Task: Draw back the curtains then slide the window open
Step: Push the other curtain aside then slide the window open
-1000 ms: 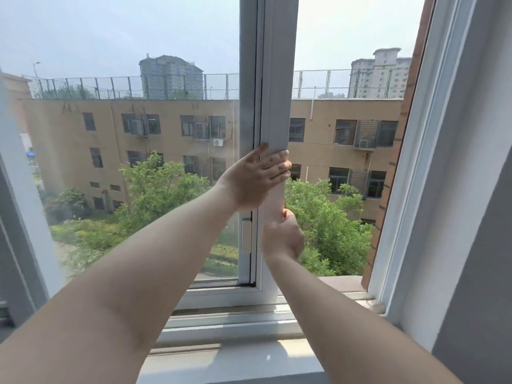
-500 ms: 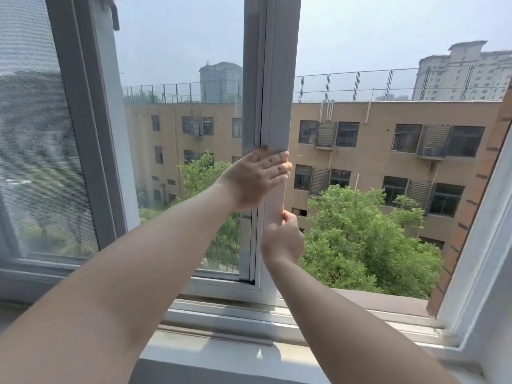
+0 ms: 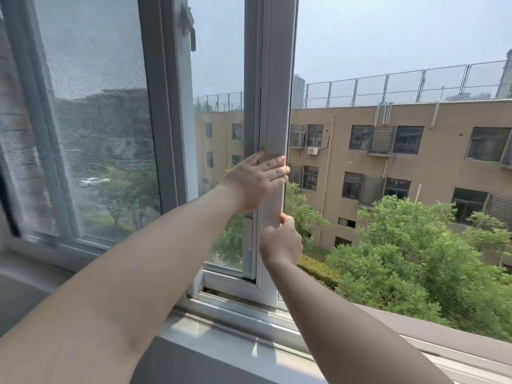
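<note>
White rigid sash stile [image 3: 273, 134], mid-track with the right side open: my left hand [image 3: 256, 180] wraps it, right hand [image 3: 281, 241] grips its edge below; judged heavy, stiff, best pushed low.

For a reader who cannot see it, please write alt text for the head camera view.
Both bare hands grip the upright edge of a sliding window sash, the left hand above the right hand, with open air to its right. Beyond are a tan building and green trees; a mesh screen is at left.
</note>
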`<state>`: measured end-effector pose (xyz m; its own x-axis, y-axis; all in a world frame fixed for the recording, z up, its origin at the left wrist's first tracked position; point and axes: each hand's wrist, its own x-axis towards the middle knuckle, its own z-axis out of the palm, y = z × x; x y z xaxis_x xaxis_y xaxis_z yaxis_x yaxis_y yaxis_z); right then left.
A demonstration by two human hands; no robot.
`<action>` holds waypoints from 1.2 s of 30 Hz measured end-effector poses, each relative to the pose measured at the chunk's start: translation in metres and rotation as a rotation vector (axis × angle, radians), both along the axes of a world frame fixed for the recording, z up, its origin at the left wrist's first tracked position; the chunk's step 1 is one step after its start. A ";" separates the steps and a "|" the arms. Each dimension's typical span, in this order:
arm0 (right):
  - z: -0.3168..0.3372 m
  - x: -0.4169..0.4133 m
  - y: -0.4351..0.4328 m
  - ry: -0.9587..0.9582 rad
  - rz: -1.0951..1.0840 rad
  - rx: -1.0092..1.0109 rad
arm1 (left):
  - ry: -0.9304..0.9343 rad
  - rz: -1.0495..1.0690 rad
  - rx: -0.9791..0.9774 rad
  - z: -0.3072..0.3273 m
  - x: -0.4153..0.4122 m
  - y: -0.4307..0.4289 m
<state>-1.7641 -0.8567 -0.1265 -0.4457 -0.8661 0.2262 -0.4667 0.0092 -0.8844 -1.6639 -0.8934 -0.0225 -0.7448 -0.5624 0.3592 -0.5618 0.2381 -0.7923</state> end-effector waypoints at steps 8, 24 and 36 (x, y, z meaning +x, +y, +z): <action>0.001 0.058 -0.008 0.010 0.205 0.031 | 0.013 0.188 0.047 0.002 0.052 0.006; -0.003 0.131 -0.045 -0.027 0.588 0.080 | -0.052 0.575 -0.006 0.000 0.108 -0.009; -0.016 0.144 -0.070 0.104 0.704 0.037 | 0.019 0.704 0.048 -0.008 0.108 -0.019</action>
